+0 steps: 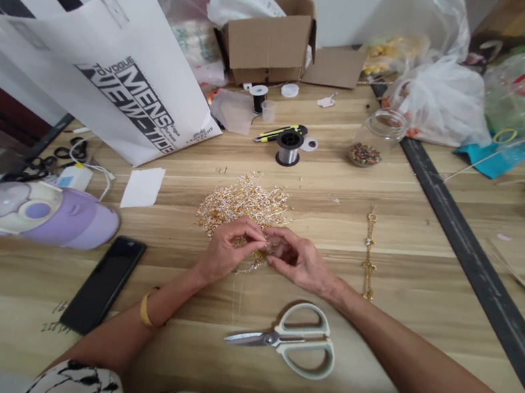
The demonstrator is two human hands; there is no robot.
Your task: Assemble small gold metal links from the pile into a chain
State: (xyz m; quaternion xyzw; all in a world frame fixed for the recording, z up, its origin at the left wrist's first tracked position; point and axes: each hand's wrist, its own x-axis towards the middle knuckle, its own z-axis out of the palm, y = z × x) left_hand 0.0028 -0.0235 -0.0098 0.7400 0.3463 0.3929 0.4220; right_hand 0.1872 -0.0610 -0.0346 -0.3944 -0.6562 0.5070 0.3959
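My left hand (231, 250) and my right hand (299, 260) meet over the middle of the table, thumbs and forefingers pinched close together. Between and below them curves a strand of small shiny beads (250, 267), its upper part hidden by the fingers. Fine pale threads trail down the tabletop under my left hand. Just behind the fingers lies a heap of small gold and silver pieces (245, 204). Nearer to me rest scissors (286, 337) with pale handles, slightly open. To the right of my right hand is a gold chain (369, 252) with charms, laid straight.
Behind the heap stand a wire spool (289, 148), a yellow cutter (276, 133) and a jar of beads (374, 141). At left are a phone (103, 284), a purple bottle (70, 217) and a white paper bag (133, 65). A cardboard box (269, 45) and plastic bags (442, 99) line the back.
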